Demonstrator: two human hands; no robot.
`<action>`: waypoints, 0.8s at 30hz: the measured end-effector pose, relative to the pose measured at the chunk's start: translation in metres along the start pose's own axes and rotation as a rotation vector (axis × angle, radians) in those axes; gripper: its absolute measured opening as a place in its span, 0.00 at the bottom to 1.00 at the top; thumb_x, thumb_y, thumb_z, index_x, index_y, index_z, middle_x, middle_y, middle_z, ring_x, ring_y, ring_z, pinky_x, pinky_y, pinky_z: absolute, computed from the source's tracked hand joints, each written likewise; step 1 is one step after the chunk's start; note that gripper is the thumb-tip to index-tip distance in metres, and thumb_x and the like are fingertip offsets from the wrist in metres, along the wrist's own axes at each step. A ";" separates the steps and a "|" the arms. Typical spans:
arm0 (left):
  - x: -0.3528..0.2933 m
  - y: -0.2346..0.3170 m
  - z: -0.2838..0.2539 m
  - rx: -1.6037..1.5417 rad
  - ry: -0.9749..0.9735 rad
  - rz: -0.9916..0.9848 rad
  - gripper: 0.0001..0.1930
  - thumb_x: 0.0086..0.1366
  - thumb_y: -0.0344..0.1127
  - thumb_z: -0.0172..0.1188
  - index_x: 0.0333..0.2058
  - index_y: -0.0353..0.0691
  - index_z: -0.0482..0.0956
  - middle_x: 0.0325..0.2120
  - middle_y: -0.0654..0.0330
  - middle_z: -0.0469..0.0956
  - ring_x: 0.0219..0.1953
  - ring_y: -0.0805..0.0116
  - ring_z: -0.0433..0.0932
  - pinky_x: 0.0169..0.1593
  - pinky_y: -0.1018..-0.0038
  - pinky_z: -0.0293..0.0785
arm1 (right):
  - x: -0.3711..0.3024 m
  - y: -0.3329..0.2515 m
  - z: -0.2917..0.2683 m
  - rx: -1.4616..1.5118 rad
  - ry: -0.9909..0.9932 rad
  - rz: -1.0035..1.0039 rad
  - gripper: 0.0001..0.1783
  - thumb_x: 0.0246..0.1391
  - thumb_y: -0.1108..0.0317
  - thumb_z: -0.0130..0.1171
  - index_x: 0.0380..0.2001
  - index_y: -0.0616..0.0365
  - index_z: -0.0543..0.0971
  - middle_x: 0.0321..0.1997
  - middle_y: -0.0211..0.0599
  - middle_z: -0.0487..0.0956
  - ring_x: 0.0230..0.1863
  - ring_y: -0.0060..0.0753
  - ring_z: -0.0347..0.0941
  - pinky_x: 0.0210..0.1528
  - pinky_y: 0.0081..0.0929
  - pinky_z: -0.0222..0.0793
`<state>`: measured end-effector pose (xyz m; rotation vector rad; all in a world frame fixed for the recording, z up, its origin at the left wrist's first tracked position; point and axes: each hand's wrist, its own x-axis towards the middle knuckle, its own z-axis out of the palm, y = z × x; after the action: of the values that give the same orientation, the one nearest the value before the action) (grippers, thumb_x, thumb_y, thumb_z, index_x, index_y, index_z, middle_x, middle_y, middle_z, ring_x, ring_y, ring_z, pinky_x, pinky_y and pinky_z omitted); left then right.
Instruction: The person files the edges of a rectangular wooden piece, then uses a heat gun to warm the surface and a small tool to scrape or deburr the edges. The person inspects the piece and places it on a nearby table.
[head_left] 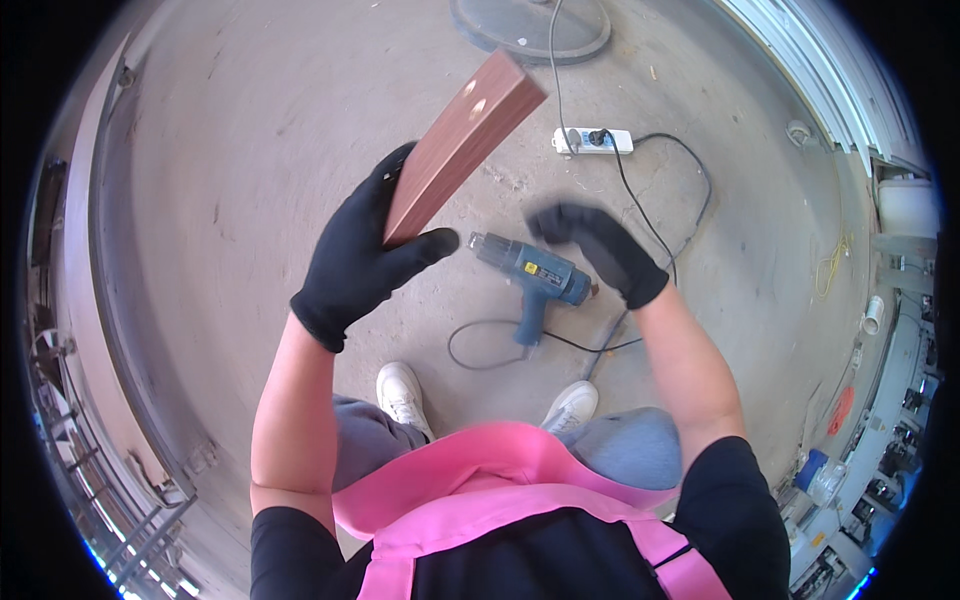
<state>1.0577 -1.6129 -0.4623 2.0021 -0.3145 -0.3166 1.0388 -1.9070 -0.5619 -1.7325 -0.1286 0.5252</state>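
My left hand (365, 255), in a black glove, is closed around the lower end of a reddish-brown wooden block (455, 150). The block tilts up and to the right, and two pale oval spots mark its face near the far end. My right hand (590, 240), also in a black glove, is held apart from the block on the right. Motion smears its fingers, which seem curled; whether anything is in them does not show. Below it on the concrete floor lies a blue-grey heat gun (535, 275), its metal nozzle pointing left and its handle toward me.
A white power strip (592, 141) with plugs in it lies beyond the heat gun, and dark cables (690, 165) loop over the floor. A round grey base (530, 30) stands at the far edge. Shelving with assorted items (880, 440) lines the right; a long beam (95, 230) runs along the left.
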 end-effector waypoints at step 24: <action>-0.004 -0.008 -0.001 0.364 -0.033 0.346 0.34 0.43 0.34 0.74 0.52 0.39 0.72 0.40 0.49 0.77 0.42 0.46 0.77 0.45 0.61 0.76 | 0.037 0.214 0.136 1.725 0.467 0.221 0.07 0.53 0.61 0.62 0.25 0.43 0.74 0.29 0.28 0.76 0.33 0.34 0.73 0.39 0.42 0.74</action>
<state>1.0553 -1.6077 -0.4686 2.2481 -0.7742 -0.0738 0.9734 -1.8217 -0.7946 -0.1160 0.6827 0.1838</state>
